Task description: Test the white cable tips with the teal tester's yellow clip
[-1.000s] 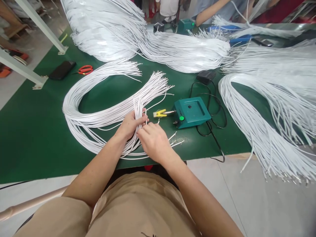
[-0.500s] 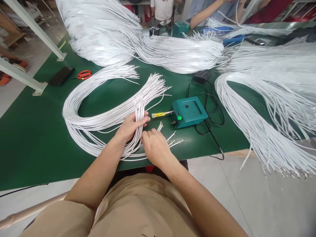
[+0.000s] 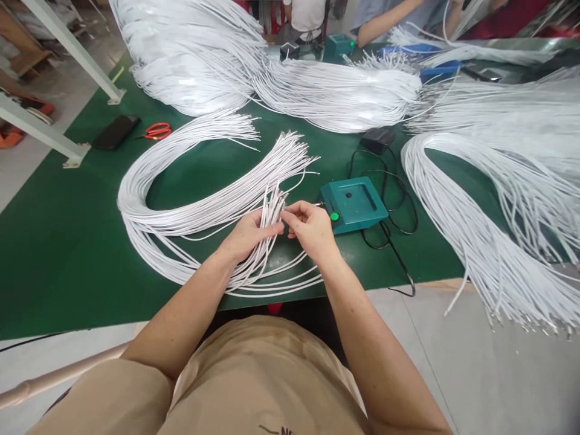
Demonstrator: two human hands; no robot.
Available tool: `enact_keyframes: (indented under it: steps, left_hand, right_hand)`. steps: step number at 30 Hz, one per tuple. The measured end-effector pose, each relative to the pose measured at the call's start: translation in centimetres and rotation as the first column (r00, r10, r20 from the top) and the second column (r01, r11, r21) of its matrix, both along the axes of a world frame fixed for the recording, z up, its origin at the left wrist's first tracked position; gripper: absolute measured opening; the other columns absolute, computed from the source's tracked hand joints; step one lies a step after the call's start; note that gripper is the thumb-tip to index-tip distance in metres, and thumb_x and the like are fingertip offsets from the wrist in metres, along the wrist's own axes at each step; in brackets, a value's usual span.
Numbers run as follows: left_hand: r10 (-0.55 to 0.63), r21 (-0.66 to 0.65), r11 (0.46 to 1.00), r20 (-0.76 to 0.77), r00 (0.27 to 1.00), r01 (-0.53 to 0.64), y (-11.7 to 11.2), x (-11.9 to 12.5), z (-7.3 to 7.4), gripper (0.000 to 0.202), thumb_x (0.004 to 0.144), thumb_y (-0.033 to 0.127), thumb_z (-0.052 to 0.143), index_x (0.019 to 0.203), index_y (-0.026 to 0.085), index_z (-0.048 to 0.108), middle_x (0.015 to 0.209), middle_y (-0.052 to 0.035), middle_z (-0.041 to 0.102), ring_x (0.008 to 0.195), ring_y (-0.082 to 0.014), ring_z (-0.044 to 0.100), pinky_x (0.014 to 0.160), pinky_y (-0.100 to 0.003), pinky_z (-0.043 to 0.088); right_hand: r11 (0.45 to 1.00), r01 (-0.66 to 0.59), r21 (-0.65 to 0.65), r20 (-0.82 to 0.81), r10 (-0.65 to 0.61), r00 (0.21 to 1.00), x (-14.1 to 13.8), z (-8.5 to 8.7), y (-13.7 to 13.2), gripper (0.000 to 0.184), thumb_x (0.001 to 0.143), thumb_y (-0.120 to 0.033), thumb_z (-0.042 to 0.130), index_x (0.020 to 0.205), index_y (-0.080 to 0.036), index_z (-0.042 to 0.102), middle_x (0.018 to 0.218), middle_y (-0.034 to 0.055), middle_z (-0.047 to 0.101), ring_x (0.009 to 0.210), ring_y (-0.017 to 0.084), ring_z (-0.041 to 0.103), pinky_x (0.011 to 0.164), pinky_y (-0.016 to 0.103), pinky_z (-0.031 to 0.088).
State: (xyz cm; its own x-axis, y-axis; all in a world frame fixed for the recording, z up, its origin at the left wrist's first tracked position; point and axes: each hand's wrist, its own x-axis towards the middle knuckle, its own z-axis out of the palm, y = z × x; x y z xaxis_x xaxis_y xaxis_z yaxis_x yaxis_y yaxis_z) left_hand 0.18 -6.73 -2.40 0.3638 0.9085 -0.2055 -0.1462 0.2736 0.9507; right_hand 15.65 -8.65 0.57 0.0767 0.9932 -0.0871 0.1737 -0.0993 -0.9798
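Note:
My left hand is closed around a small bunch of thin white wires, whose bare-looking ends stick up past my thumb. At the right side of this bunch, my right hand pinches a wire end between thumb and fingertips. Just beyond the right hand stands a teal box-shaped device with a lit green button. Its metal rod shows only in part, and the yellow piece at its tip is hidden by my right hand. Behind my hands, a large curved bundle of white wires lies on the green table.
Orange-handled scissors and a black phone-like object lie at the left, near a metal post. A black adapter and cord lie behind the device. More wire bundles cover the back and right. People work opposite.
My right hand has moved up from the loose lower wires to the ends of the held bunch, now covering the yellow tip. The view has shifted slightly.

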Motion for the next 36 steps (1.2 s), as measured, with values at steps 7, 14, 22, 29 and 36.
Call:
enact_keyframes:
  steps: [7, 14, 22, 29, 36]
  left_hand:
    - [0.076, 0.007, 0.997, 0.058, 0.995, -0.077, 0.0, 0.2, 0.0, 0.033, 0.061, 0.025, 0.083, 0.083, 0.014, 0.060, 0.077, 0.0022, 0.064, 0.062, -0.0064, 0.056, 0.060, -0.020, 0.044]
    - [0.081, 0.027, 0.996, 0.066, 0.995, -0.082, -0.2, 0.4, 0.2, 0.033, 0.062, 0.024, 0.081, 0.082, 0.014, 0.057, 0.074, 0.0019, 0.062, 0.059, -0.0071, 0.054, 0.055, -0.021, 0.041]
    - [0.107, 0.114, 0.987, 0.020, 0.994, -0.109, -0.5, 0.7, 0.3, 0.030, 0.068, 0.023, 0.076, 0.086, 0.015, 0.053, 0.078, 0.0009, 0.065, 0.062, -0.0086, 0.059, 0.057, -0.021, 0.044]
    - [0.004, 0.118, 0.993, 0.027, 1.000, -0.007, -0.6, 0.7, 0.9, 0.025, 0.076, 0.023, 0.070, 0.083, 0.017, 0.047, 0.076, -0.0005, 0.066, 0.066, -0.0118, 0.065, 0.056, -0.022, 0.044]
    - [0.048, 0.122, 0.991, 0.021, 0.999, -0.050, -0.6, 0.6, 0.7, 0.023, 0.075, 0.022, 0.070, 0.083, 0.016, 0.050, 0.081, -0.0009, 0.066, 0.072, -0.0119, 0.065, 0.064, -0.024, 0.048]
  right_hand:
    - [0.999, 0.026, -0.029, -0.155, -0.030, 0.987, -0.6, 0.1, -0.5, 0.023, 0.069, -0.038, 0.071, 0.076, -0.017, 0.064, 0.065, -0.0017, 0.062, 0.056, 0.010, 0.053, 0.049, 0.022, 0.045]
    - [0.995, 0.095, -0.012, -0.343, -0.093, 0.935, -1.0, 0.0, -0.1, 0.016, 0.071, -0.031, 0.070, 0.071, -0.015, 0.066, 0.060, -0.0035, 0.058, 0.050, 0.007, 0.047, 0.053, 0.023, 0.042]
    - [0.974, 0.017, -0.225, -0.647, -0.163, 0.745, -1.4, -0.1, 0.0, 0.009, 0.067, -0.023, 0.068, 0.067, -0.015, 0.065, 0.051, -0.0070, 0.044, 0.049, 0.006, 0.040, 0.051, 0.022, 0.035]
    - [1.000, 0.019, -0.012, -0.377, -0.022, 0.926, -0.2, 0.4, 0.1, 0.015, 0.071, -0.021, 0.062, 0.080, -0.019, 0.073, 0.076, -0.0017, 0.066, 0.064, 0.009, 0.050, 0.066, 0.025, 0.042]
    - [0.992, 0.114, -0.062, -0.358, -0.129, 0.925, 0.0, 0.4, -0.3, 0.015, 0.066, -0.028, 0.075, 0.077, -0.018, 0.075, 0.083, 0.0022, 0.072, 0.061, 0.009, 0.047, 0.062, 0.027, 0.040]
